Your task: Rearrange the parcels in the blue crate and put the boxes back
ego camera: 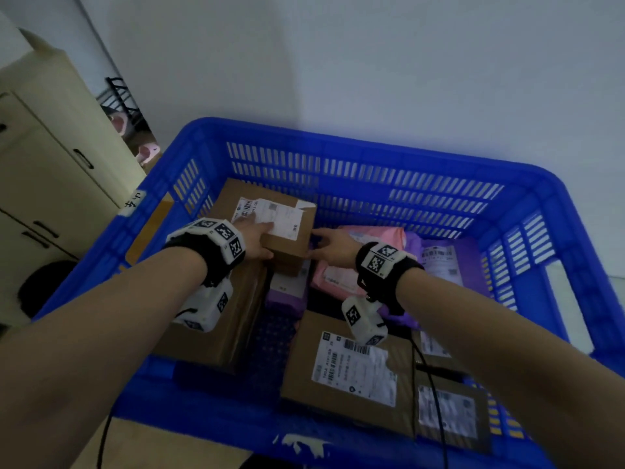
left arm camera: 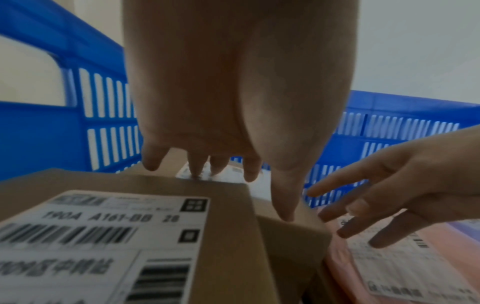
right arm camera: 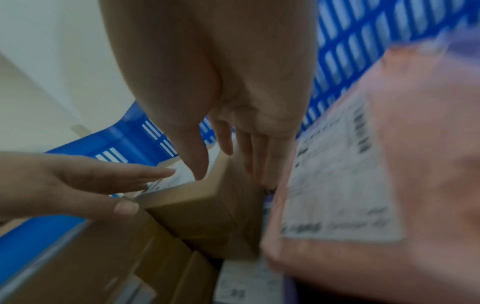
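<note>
Currently your left hand [ego camera: 254, 239] lies on the small box [ego camera: 275, 221] at the crate's [ego camera: 338, 137] far left, fingers straight over the label [ego camera: 270, 214], thumb on its near side, not closed round it. Box sits atop a bigger box [ego camera: 216, 319]. Your right hand [ego camera: 333, 247], fingers straight and spread, touches its right side, beside the pink parcel [ego camera: 358, 258]. Purple parcel [ego camera: 443, 262] far right.

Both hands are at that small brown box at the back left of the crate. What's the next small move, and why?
Probably close the right hand on the small box's right side. The left hand lies on its label, and the right fingers look open beside it.
</note>
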The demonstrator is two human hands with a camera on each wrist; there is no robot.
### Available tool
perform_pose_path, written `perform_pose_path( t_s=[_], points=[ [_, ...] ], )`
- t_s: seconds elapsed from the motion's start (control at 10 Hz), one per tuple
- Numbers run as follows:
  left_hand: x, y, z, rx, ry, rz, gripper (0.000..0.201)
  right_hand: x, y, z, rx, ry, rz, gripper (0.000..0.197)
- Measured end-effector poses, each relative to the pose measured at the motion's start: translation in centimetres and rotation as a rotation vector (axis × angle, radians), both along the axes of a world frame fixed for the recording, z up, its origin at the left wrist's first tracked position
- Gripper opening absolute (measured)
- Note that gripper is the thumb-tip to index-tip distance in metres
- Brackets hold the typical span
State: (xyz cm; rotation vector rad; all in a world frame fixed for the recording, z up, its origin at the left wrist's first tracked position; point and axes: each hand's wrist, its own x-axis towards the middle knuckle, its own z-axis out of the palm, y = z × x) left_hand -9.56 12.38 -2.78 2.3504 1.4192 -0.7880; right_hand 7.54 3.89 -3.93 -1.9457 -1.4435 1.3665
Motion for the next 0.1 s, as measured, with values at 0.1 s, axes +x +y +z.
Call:
perform_pose_path(
  t_s=[0.1],
  points=[
    [0.20, -0.37, 0.41, 0.001, -0.029, -0.005, 0.077, 1.03, -1.36, 1.32, 0.027, -0.145, 0.029, 0.046]
  ],
)
